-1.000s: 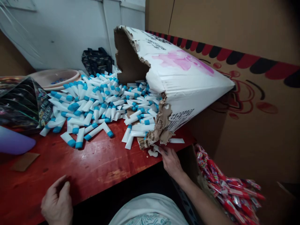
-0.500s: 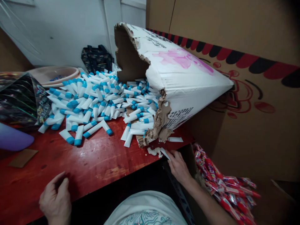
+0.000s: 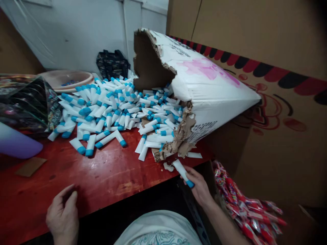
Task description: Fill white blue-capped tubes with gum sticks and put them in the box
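My right hand [image 3: 199, 188] grips a white squeeze tube with a blue cap [image 3: 182, 173], just past the red table's front edge. Several similar tubes lie in a loose heap [image 3: 109, 112] on the table, spilling from the torn end of a large white cardboard cone [image 3: 212, 85] lying on its side. Its brown inside and ragged torn edges show. My left hand [image 3: 62, 216] rests open at the table's front edge [image 3: 51, 190], holding nothing, with its fingers apart. The nearest tubes lie well beyond it.
A foil bag [image 3: 25, 105], a beige plastic basin [image 3: 67, 80] and a dark bag [image 3: 112, 64] stand behind the tubes. A purple object [image 3: 15, 143] sits at far left. Red-wrapped sweets [image 3: 247, 211] fill a box at lower right, below a painted cardboard wall [image 3: 281, 112].
My right hand has picked up a white tube from the table edge and drawn it back toward me. My left hand has barely moved.
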